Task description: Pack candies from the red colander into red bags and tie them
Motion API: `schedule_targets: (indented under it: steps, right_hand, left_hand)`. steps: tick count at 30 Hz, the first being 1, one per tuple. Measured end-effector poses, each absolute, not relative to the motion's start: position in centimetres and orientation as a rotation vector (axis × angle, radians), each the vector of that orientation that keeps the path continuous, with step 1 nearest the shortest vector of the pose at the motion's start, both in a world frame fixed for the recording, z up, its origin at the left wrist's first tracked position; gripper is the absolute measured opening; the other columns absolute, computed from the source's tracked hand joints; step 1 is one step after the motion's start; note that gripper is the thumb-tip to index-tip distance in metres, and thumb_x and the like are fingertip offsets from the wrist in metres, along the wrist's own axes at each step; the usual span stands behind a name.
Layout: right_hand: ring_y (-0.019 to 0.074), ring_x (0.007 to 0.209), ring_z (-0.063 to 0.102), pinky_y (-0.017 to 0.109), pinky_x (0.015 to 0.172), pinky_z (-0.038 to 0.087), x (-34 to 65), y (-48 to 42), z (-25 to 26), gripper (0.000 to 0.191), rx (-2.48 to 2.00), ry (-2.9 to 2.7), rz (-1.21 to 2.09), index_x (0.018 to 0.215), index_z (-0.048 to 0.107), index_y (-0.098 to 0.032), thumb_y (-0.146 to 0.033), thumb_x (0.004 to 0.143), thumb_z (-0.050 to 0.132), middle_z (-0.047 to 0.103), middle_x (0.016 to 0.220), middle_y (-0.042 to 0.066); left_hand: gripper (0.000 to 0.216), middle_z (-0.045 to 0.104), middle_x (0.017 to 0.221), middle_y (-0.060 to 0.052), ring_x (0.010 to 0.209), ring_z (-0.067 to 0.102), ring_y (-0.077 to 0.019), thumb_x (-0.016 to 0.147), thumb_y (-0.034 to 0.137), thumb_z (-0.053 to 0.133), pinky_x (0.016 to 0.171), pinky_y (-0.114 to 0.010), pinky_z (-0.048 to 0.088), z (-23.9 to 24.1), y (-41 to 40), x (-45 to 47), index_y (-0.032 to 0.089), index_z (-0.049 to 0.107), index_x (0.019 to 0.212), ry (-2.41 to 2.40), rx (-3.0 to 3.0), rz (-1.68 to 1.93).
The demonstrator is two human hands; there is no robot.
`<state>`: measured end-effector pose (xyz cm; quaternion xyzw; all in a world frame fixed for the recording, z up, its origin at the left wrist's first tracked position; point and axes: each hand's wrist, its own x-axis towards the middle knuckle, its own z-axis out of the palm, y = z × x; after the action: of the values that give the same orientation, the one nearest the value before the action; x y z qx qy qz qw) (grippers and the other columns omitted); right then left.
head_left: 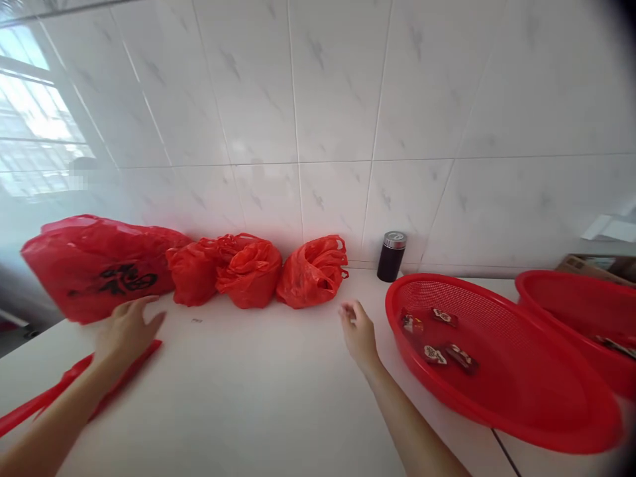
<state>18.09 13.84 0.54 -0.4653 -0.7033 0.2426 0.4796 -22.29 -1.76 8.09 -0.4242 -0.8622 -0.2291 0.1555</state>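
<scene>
My left hand point(124, 331) is over a flat red plastic bag point(132, 374) on the left of the table, thumb and fingers apart and nothing seen in them. Just beyond it stands a large, full red bag point(94, 271) with black characters. My right hand point(361, 334) hovers over the table left of a red plastic basket point(536, 344). Its fingers are loosely curled with a gap between them, and I see nothing held. Several small dark red wrapped packets point(461, 358) lie inside that basket. Filled red bags point(256, 271) line the wall, the rightmost one point(313, 275) nearest my right hand.
A dark flask with a silver lid point(391, 257) stands by the tiled wall, behind the basket. Another red basket point(561, 285) is at the far right, with a cardboard box point(579, 265) behind it. A tiny scrap point(197, 320) lies on the white table point(248, 397).
</scene>
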Motion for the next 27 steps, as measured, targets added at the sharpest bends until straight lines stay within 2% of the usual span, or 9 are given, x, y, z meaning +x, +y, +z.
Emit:
schedule_targets:
  steps: [2, 5, 7, 10, 12, 14, 17, 22, 27]
  right_hand:
    - [0.0162, 0.096, 0.061, 0.029, 0.083, 0.047, 16.2, 17.5, 3.8, 0.026, -1.136, -1.746, 0.515, 0.104, 0.057, -0.022, -0.03, 0.094, 0.033, 0.066, 0.106, 0.004]
    - [0.0202, 0.107, 0.056, 0.035, 0.091, 0.043, 13.7, 23.0, 7.1, 0.029, -1.181, -1.824, 0.412, 0.109, 0.06, -0.023, -0.021, 0.093, 0.036, 0.063, 0.115, 0.006]
    - [0.0255, 0.115, 0.05, 0.041, 0.094, 0.04, 12.7, 25.7, 8.0, 0.03, -1.207, -1.899, 0.36, 0.113, 0.062, -0.023, -0.017, 0.087, 0.046, 0.058, 0.126, 0.009]
    - [0.0307, 0.123, 0.043, 0.045, 0.097, 0.035, 12.4, 28.3, 8.2, 0.032, -1.217, -2.016, 0.308, 0.107, 0.067, -0.022, -0.012, 0.079, 0.058, 0.05, 0.136, 0.012]
    - [0.0296, 0.121, 0.044, 0.043, 0.098, 0.034, 12.8, 29.2, 8.3, 0.022, -1.206, -2.077, 0.289, 0.094, 0.071, -0.021, -0.012, 0.078, 0.059, 0.055, 0.13, 0.012]
    - [0.0258, 0.114, 0.05, 0.039, 0.096, 0.036, 13.6, 30.0, 9.1, 0.017, -1.183, -2.107, 0.28, 0.087, 0.071, -0.021, -0.014, 0.08, 0.058, 0.062, 0.119, 0.009]
    - [0.0203, 0.1, 0.056, 0.033, 0.089, 0.04, 15.4, 31.4, 11.9, 0.02, -1.164, -2.042, 0.281, 0.094, 0.069, -0.023, -0.02, 0.086, 0.051, 0.065, 0.11, 0.005]
    - [0.0169, 0.084, 0.06, 0.028, 0.074, 0.043, 18.7, 33.0, 17.0, 0.036, -1.156, -1.789, 0.35, 0.1, 0.06, -0.018, -0.033, 0.095, 0.028, 0.067, 0.095, 0.006]
    - [0.0126, 0.058, 0.058, 0.023, 0.058, 0.042, 21.3, 30.6, 19.8, 0.027, -1.088, -1.74, 0.465, 0.093, 0.054, -0.019, -0.037, 0.092, 0.035, 0.064, 0.068, 0.0]
  left_hand:
    - [0.04, 0.06, 0.122, -0.011, 0.119, 0.05, -0.024, 0.085, 0.04, 0.042, 0.102, -0.04, 0.039, 7.6, 2.1, -17.6, 0.02, 0.055, 0.117, -2.313, -1.528, -0.7]
    - [0.045, 0.055, 0.131, -0.007, 0.123, 0.048, -0.0202, 0.085, 0.039, 0.049, 0.104, -0.032, 0.037, 6.1, 7.7, -9.7, 0.023, 0.053, 0.126, -2.103, -1.893, -0.709]
    - [0.059, 0.045, 0.142, -0.01, 0.129, 0.043, -0.0238, 0.082, 0.039, 0.056, 0.105, -0.036, 0.037, 4.9, 11.0, -5.2, 0.024, 0.043, 0.138, -2.045, -1.947, -0.723]
    - [0.084, 0.02, 0.157, -0.011, 0.141, 0.022, -0.0337, 0.076, 0.044, 0.066, 0.108, -0.049, 0.031, 3.4, 15.2, -0.9, 0.028, 0.027, 0.148, -2.084, -1.891, -0.716]
    - [0.09, 0.015, 0.159, -0.011, 0.143, 0.014, -0.0379, 0.074, 0.047, 0.067, 0.108, -0.057, 0.025, 2.5, 17.6, 0.0, 0.03, 0.022, 0.15, -2.174, -1.843, -0.677]
    - [0.086, 0.021, 0.158, -0.013, 0.142, 0.016, -0.0398, 0.075, 0.046, 0.065, 0.107, -0.06, 0.023, 1.7, 19.3, -0.1, 0.028, 0.025, 0.149, -2.245, -1.832, -0.645]
    - [0.07, 0.03, 0.154, -0.013, 0.139, 0.024, -0.04, 0.079, 0.037, 0.059, 0.106, -0.061, 0.022, 0.6, 20.9, -1.1, 0.025, 0.037, 0.144, -2.289, -1.849, -0.638]
    - [0.059, 0.032, 0.153, -0.014, 0.137, 0.027, -0.037, 0.081, 0.025, 0.05, 0.107, -0.057, 0.022, 0.0, 21.7, -1.9, 0.024, 0.043, 0.139, -2.356, -1.839, -0.683]
    - [0.064, 0.031, 0.152, -0.018, 0.136, 0.028, -0.0429, 0.075, 0.027, 0.059, 0.101, -0.063, 0.029, 2.2, 21.5, -2.9, 0.021, 0.044, 0.137, -2.426, -1.901, -0.837]
